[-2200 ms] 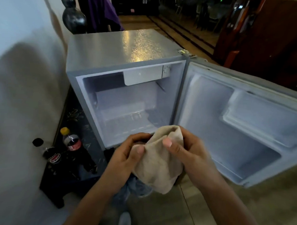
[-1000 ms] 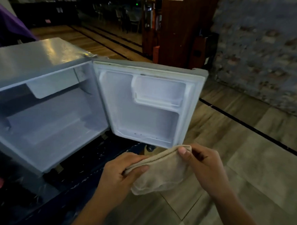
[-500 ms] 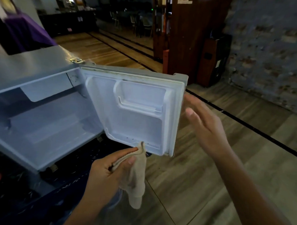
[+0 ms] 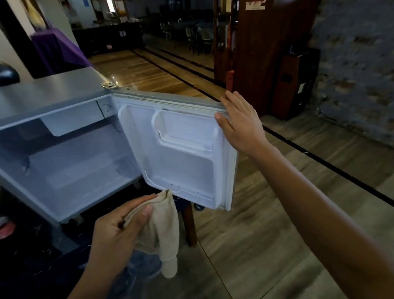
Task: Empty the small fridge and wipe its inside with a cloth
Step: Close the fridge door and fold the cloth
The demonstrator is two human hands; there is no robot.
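My left hand (image 4: 118, 234) grips the beige cloth (image 4: 163, 233) below the open small fridge (image 4: 62, 166), which looks empty. My right hand (image 4: 238, 121) rests flat, fingers straight, on the door's (image 4: 180, 153) top outer corner. Wiping comes next: steady door, bring cloth in

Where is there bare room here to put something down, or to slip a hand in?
The fridge top is bare from its front edge back to the hinge. The fridge cavity looks empty, open to a hand. The door's inner shelf is bare. Crowded: the dark stand below, with bottles.
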